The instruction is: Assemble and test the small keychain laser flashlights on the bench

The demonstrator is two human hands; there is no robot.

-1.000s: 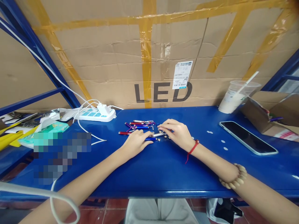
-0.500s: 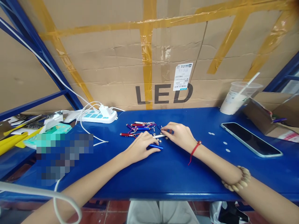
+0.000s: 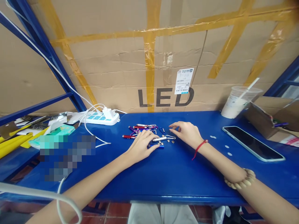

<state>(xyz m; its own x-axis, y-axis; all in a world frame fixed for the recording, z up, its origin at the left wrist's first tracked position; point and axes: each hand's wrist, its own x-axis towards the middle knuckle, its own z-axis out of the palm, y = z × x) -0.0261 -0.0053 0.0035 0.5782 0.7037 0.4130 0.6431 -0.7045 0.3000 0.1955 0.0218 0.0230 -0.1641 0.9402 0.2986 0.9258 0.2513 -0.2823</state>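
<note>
My left hand (image 3: 143, 143) rests low over the table with thumb and fingers apart. In the gap between them lie a silver pen-shaped flashlight (image 3: 159, 139) with a wire clip and a blue metal tube (image 3: 160, 147); the hand covers the tube's left end. My right hand (image 3: 188, 133) hovers just right of the clip, fingers bent, apart and holding nothing. Small round button cells (image 3: 168, 141) lie by the silver flashlight. Behind my left hand are several small flashlights with clips, including a red one (image 3: 128, 137), and a blue carabiner clip (image 3: 161, 130).
A white power strip (image 3: 100, 118) stands at the back left. Farther right are a phone (image 3: 253, 143), a plastic cup with a straw (image 3: 235, 104) and an open cardboard box (image 3: 263, 116). Small white discs (image 3: 227, 146) lie left of the phone. A large carton (image 3: 116, 68) borders the back.
My right hand has moved right, off the silver flashlight's clip, which now shows. My left hand stays nearly in place. The view has shifted slightly.
</note>
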